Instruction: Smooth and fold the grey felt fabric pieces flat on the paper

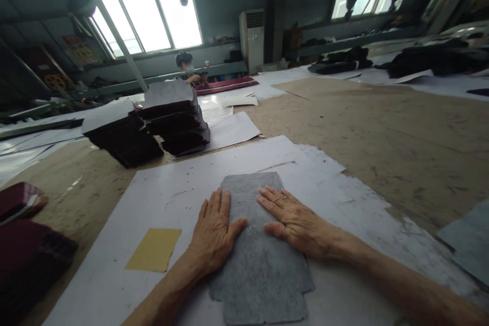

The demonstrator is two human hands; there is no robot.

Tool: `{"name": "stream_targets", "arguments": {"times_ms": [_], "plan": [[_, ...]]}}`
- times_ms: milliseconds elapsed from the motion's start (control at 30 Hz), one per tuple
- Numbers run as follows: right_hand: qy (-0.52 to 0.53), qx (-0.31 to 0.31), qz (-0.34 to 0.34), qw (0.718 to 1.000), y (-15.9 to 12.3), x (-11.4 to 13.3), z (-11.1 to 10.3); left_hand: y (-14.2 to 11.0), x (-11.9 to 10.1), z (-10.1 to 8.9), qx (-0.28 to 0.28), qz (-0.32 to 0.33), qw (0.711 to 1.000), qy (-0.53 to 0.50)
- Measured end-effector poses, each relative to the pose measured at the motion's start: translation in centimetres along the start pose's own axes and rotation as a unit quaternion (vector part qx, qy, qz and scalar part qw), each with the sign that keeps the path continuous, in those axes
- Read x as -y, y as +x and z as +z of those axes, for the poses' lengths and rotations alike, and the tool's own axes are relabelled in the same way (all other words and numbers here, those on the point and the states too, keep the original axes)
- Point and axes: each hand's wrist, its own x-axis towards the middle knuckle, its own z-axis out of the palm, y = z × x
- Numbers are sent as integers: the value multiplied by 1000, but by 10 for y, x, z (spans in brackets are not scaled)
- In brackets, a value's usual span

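Observation:
A grey, felt-like cut piece (pixel 254 275) with notched lower corners lies lengthwise on a white paper sheet (pixel 160 198). My left hand (pixel 217 229) rests flat along its left edge, fingers stretched forward and thumb on the grey surface. On the right edge lies my right hand (pixel 288 219), palm down with its fingers extended over the piece. Neither hand grips anything. A yellow card (pixel 154 249) sits on the paper to the left of my left hand.
Two stacks of dark cut pieces, a left stack (pixel 122 137) and a right stack (pixel 175 117), stand beyond the paper. Maroon material (pixel 30 254) is at the left edge. Another person (pixel 194 77) is at the table's far side. Dark cloth (pixel 424 61) lies at the far right.

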Motion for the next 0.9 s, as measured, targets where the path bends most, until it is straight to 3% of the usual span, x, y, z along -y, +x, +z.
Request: {"name": "stream_targets", "arguments": {"times_ms": [67,167,367,567,767,833,900], "plan": [[42,-58,110,991,7,3,-3,0,-1,0,-3,1,1000,-4],[53,-163,247,954,25,7,-13,1,-1,1,-10,7,1000,-9],[163,-164,342,911,53,5,-24,0,3,6,-35,18,999,-27],[381,-88,295,872,48,12,-16,-2,7,11,-62,13,997,-53],[450,-131,223,855,35,12,-1,-1,6,8,-78,-26,980,-180],[511,-137,184,829,33,9,2,1,6,2,-109,-63,946,-300],[574,-133,149,794,33,6,4,4,6,-5,-141,-63,873,-463]]}}
